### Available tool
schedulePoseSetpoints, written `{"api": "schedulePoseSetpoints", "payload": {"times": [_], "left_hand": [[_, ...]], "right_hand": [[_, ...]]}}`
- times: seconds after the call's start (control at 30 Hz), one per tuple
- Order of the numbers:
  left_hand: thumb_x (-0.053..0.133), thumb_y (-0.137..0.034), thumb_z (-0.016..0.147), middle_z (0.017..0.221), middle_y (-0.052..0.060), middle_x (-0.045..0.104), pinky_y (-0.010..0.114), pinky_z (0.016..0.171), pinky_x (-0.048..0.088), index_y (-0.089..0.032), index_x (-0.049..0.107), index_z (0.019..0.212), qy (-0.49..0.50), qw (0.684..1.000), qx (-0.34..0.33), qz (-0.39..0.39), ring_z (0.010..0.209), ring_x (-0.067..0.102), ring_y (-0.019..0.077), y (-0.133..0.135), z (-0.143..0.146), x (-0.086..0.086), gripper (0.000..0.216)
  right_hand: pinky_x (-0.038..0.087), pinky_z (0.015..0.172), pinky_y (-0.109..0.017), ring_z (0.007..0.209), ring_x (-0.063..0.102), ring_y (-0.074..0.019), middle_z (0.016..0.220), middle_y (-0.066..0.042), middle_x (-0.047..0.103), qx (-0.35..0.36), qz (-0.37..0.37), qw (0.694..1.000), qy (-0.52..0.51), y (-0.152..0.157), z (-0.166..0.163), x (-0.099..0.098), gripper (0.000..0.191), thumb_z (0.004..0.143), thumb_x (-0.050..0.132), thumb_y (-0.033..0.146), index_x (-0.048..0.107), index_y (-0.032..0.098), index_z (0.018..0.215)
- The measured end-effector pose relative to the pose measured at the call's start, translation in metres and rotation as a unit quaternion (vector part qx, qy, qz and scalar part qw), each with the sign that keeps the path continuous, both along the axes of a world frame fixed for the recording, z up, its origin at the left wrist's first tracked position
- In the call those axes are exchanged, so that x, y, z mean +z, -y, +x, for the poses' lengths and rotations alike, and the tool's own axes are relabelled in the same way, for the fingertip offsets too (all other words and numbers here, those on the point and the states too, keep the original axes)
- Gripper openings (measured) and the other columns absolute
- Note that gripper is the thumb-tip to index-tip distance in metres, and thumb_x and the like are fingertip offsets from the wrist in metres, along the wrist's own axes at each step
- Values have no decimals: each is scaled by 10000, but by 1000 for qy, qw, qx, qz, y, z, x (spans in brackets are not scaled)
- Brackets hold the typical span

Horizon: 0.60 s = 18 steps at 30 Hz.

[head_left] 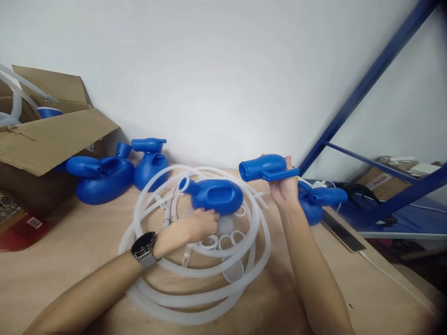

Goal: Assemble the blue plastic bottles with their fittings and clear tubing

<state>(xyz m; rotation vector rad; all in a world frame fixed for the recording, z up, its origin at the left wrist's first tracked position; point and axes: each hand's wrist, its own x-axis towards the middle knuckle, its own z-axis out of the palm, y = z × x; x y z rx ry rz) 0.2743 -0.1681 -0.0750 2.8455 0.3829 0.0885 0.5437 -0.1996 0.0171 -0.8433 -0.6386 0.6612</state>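
Note:
A blue urinal bottle (223, 199) with a pale-rimmed neck sits inside a coil of translucent plastic hose (262, 232). My left hand (200, 224), a watch on its wrist, is closed against the bottle's lower front side; its fingertips are partly hidden. Raised to the right, my right hand (284, 188) is wrapped from behind around a blue urinal funnel head (267, 167), whose round open end points left. White rings (226, 242) and a clear round disc (233, 270) lie within the coil, close to my left hand.
Two blue bottles (108, 184) (150, 170) with funnel heads stand at the left, beside an open cardboard box (56, 135). Another blue bottle (310, 209) is partly behind my right forearm. A phone (344, 232) with a cable lies near a blue metal rack (349, 107).

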Motion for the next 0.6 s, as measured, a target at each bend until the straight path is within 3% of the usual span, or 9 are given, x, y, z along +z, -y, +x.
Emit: {"api": "schedulePoseSetpoints", "payload": {"times": [0.1, 0.17, 0.23, 0.33, 0.47, 0.53, 0.6], "left_hand": [[611, -209, 916, 990, 76, 767, 320, 801, 527, -206, 697, 870, 16, 998, -8, -64, 899, 706, 231, -1, -7, 38, 98], [616, -267, 932, 927, 43, 766, 297, 771, 524, -211, 674, 926, 91, 980, -2, -177, 822, 700, 197, 0, -13, 64, 81], [601, -323, 959, 940, 53, 780, 297, 782, 545, -210, 629, 943, 227, 917, 27, -327, 853, 722, 199, 0, -17, 84, 118], [612, -342, 949, 844, 49, 751, 276, 717, 563, -204, 586, 922, 400, 783, 122, -461, 797, 718, 184, 0, -18, 96, 143], [683, -219, 836, 784, 11, 696, 225, 506, 504, -200, 613, 1019, 447, 662, 265, -540, 646, 667, 163, 3, -8, 94, 197], [658, -169, 819, 854, 25, 724, 261, 559, 580, -201, 640, 1059, 442, 602, 282, -603, 702, 702, 179, 7, -2, 93, 243], [614, -140, 829, 888, 37, 740, 327, 678, 648, -198, 670, 1041, 423, 551, 256, -672, 770, 732, 197, 11, 1, 95, 227]], "right_hand": [[681, 778, -399, 966, 801, -244, 988, -54, 835, 19, -7, 1000, -14, -1, -1, -2, 352, 1025, 602, 583, 667, 243, 962], [682, 797, -395, 1003, 794, -243, 1029, -63, 837, 38, 1, 999, -23, 0, -2, -3, 302, 1037, 609, 520, 671, 236, 954], [683, 838, -398, 1063, 784, -244, 1061, -63, 836, 69, -6, 997, -44, 2, -6, -2, 248, 1038, 616, 459, 678, 238, 945], [676, 918, -415, 1139, 765, -246, 1096, -60, 833, 116, -35, 989, -83, 6, -18, -1, 178, 1025, 611, 383, 697, 245, 954], [642, 1021, -429, 1141, 762, -240, 1111, -15, 818, 99, -25, 989, -104, 12, -56, -6, 112, 981, 622, 384, 656, 278, 988], [631, 1031, -429, 1116, 761, -235, 1108, -1, 801, 41, -8, 996, -78, 16, -80, -12, 157, 986, 599, 452, 603, 297, 1016], [631, 1003, -415, 1083, 756, -225, 1076, 9, 783, -19, 23, 999, -25, 20, -103, -17, 196, 1008, 544, 513, 554, 318, 1027]]}}
